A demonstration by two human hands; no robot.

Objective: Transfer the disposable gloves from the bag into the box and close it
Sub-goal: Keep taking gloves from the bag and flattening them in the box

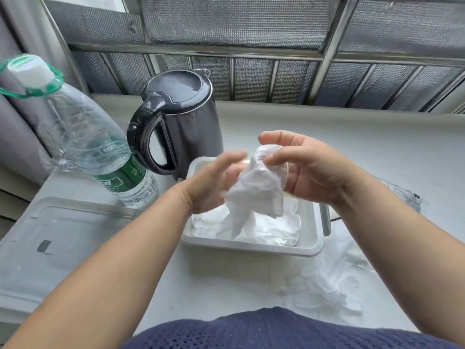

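Both hands are up over the open box [312, 238], working a wad [254, 195] of thin white gloves between them. The right hand [312, 170] pinches the top of the wad between thumb and fingertips; the left hand [214, 182] is blurred, fingers loosely curled against the wad's side, and I cannot tell how firmly it holds. The wad's tail hangs down and touches the gloves already lying in the box.

More gloves sit in a loose heap [334, 278] on the table at about four o'clock from the box, just beside its near right corner. The clear bag [402, 195] lies at three o'clock, partly behind the right forearm. A clear lid [63, 235] rests at nine o'clock, well apart from the box.

What worries me: the film is slippery and springy, so a wad pushed in loosely may puff back over the rim and keep the lid from seating. The hanging tail could also drag packed gloves out if the hands lift. The kettle [181, 122] stands close at eleven o'clock and the bottle [95, 149] at ten; a wide left elbow reaching for the lid could knock the bottle.
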